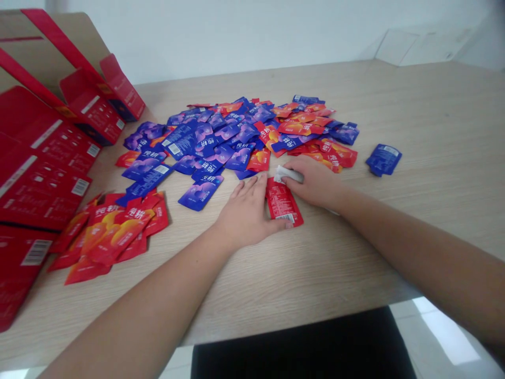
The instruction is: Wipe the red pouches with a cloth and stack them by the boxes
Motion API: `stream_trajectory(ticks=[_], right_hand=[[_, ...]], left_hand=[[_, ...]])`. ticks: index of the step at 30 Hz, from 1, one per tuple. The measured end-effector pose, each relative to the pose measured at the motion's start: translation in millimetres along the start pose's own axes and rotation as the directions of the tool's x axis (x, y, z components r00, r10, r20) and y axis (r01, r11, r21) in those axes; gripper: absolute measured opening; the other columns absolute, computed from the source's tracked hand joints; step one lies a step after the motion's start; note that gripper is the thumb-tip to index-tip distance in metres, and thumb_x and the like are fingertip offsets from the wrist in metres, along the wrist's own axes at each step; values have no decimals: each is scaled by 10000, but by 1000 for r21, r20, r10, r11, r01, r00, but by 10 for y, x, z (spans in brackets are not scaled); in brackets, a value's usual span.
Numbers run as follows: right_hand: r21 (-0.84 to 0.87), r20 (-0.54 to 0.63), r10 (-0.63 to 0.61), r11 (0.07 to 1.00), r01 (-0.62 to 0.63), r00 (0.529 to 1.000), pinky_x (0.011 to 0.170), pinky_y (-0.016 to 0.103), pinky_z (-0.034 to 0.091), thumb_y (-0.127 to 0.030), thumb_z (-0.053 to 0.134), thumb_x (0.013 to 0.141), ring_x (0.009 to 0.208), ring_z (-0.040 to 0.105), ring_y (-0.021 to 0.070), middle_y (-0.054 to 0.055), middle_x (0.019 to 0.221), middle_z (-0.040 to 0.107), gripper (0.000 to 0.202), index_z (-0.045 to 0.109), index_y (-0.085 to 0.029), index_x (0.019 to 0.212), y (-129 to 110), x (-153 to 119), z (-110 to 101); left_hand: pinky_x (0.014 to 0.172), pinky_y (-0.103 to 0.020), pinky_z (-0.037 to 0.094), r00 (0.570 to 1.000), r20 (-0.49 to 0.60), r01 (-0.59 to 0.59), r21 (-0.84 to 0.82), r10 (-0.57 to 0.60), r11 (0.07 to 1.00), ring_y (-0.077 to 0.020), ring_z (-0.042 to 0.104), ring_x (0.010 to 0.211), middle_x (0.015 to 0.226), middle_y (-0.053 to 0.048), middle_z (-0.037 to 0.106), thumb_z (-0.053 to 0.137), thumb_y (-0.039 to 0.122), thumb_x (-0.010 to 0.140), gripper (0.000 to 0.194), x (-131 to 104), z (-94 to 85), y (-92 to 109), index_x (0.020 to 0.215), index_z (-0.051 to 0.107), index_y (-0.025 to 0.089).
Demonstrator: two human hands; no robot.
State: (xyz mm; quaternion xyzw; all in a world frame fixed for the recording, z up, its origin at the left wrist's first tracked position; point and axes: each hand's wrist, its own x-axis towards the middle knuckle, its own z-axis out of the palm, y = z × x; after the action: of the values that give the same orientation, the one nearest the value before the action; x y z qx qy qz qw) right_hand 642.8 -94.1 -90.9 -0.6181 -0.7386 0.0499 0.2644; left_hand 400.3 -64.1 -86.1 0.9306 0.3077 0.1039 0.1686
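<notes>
A red packet (284, 204) lies back side up on the wooden table, its barcode toward the near edge. My left hand (249, 211) is spread flat at its left side, the thumb resting on the packet's lower part. In my right hand (313, 181), closed fingers hold a crumpled white tissue (288, 174) against the packet's top end. Beyond both hands is a wide pile of blue and red packets (232, 134). A smaller heap of red packets (114, 229) sits left of my left hand.
Red cardboard boxes (47, 168) with raised flaps stand along the left side. Apart from the pile, blue packets (384, 159) lie at the right. The wooden table (315, 279) ends at a near edge, with a black seat (303, 347) below it.
</notes>
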Motion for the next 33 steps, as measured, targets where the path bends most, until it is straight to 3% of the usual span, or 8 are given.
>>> stream_trajectory(ticks=[2,6,10,13,16,21,28,33], right_hand=[[11,-64,18,1000,-17,998,1005,478,525,-337,654,984,1128,679,320,118,1185,732,240,730,-212,1175,8,-35,-15],[100,-94,-23,994,32,995,976,478,530,-334,681,958,1087,683,313,101,1176,743,229,731,-233,1157,-37,-123,-91],[275,130,-117,958,78,985,889,416,561,-345,720,932,991,701,268,57,1117,763,226,742,-258,1139,-124,-232,-292],[371,392,-266,922,113,881,913,395,569,-309,709,949,1024,710,251,45,1149,764,217,762,-266,1155,-181,-296,-448],[381,483,-310,916,122,819,964,406,561,-286,699,963,1068,712,252,37,1189,757,211,780,-283,1157,-206,-317,-498],[287,321,-214,950,120,923,921,417,565,-343,715,956,1031,714,266,63,1160,753,215,780,-271,1147,-188,-290,-364],[30,109,-27,999,24,994,918,458,542,-320,686,944,1038,690,304,90,1118,737,174,749,-245,1088,-41,-128,-101],[15,-57,93,996,-92,994,883,437,531,-344,689,942,997,683,295,81,1053,756,140,733,-231,1013,53,-6,-29]], left_hand=[[1332,-572,279,997,-50,-64,-17,63,998,-407,376,1601,1709,-240,407,731,726,902,984,-3,-23,-35,1594,457,82],[1329,-488,331,973,-64,-226,-96,221,969,-277,438,1581,1605,-124,582,431,339,1113,410,45,-69,-112,1417,649,173],[1269,-503,424,988,-53,-152,-92,147,984,-289,565,1474,1529,-164,640,405,160,1018,563,92,-55,-116,1572,488,103],[1274,-512,412,992,-51,-122,-86,118,989,-293,573,1461,1548,-182,625,406,134,979,655,97,-38,-87,1629,380,54],[1286,-513,386,992,-18,-128,-79,127,989,-282,552,1483,1594,-151,591,401,149,980,641,83,-64,-50,1619,409,95],[1317,-544,317,990,43,-133,-36,134,990,-321,504,1522,1665,-162,505,508,265,939,706,39,-145,13,1619,405,108],[1328,-598,262,996,47,-77,-9,77,997,-388,495,1522,1642,-199,518,599,485,984,807,12,-128,99,1652,356,104],[1275,-774,202,975,80,-210,42,206,977,-514,210,1634,1709,-147,437,574,679,1027,736,-63,-37,248,1609,481,238]])
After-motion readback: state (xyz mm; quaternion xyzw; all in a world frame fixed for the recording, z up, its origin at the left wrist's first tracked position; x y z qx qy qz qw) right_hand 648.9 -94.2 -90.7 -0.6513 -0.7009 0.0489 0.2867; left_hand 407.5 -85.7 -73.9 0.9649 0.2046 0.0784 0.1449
